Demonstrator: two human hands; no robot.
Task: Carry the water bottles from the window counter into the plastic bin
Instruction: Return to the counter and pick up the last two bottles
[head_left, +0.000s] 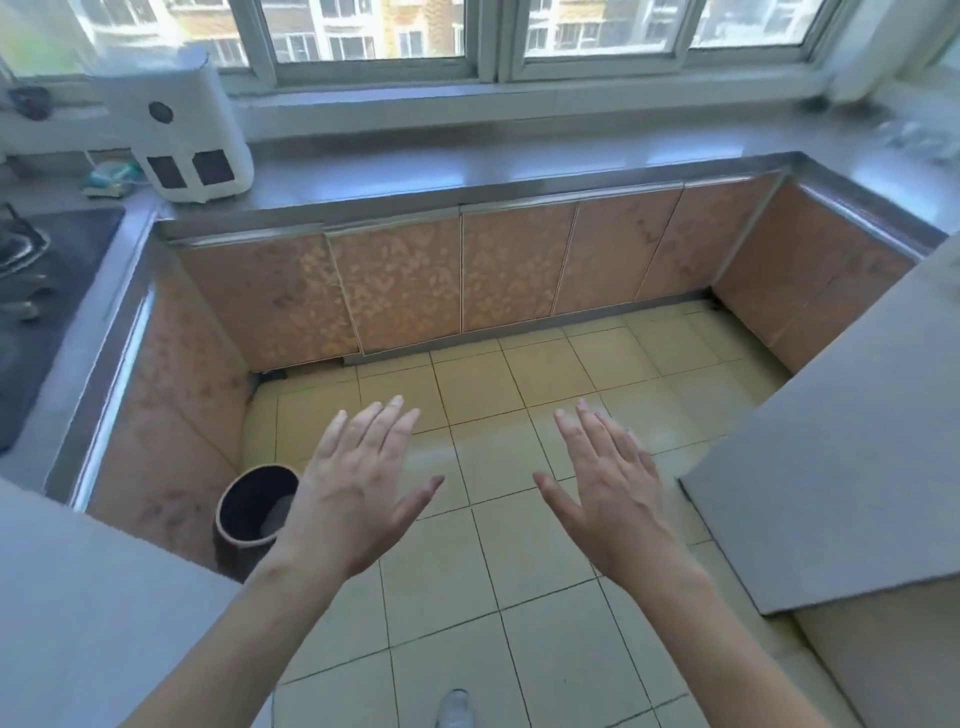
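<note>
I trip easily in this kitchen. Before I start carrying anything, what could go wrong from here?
The dark round bin stands on the tiled floor close by your left hand; a foot might clip it. The floor's pale sheen may mean it is slippery. Something clear, blurred, lies on the grey counter far right, an awkward reach.

The window counter (519, 166) looks like smooth grey metal, and it shines a little where the light hits it. A bright metal strip runs along its front edge. The cupboard doors (400, 280) under it are orange-brown with a speckled pattern and a soft shine. The floor (478, 384) is pale yellow tiles, smooth and glossy, with dark lines between them. The white machine (179, 130) on the counter looks like smooth plastic. The round bin (254, 509) on the floor has a brown rim and a dark inside. The stove top (47, 270) is black and shiny.
</note>
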